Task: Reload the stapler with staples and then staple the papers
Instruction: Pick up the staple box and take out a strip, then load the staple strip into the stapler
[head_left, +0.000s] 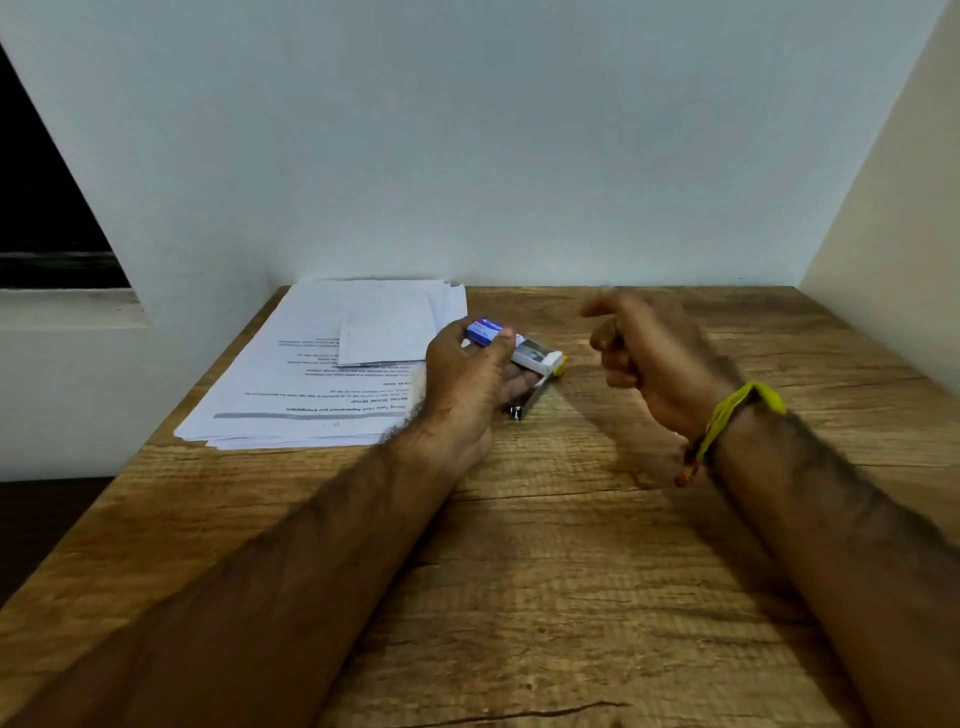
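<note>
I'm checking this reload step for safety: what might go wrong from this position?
1. The left hand holds the stapler low over the wooden table, with a metal part hanging beneath; fingers near it might get pinched.
2. The right hand is blurred, curled and apparently empty; a hurried reach could knock the stapler.
3. The papers are loosely fanned near the table's left edge, so a nudge from the left forearm might slide them off.

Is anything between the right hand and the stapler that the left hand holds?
Nothing visible. The right hand hovers blurred, apart from the stapler, with only bare table between them. The left hand grips the stapler's other end. The papers lie further left.
</note>
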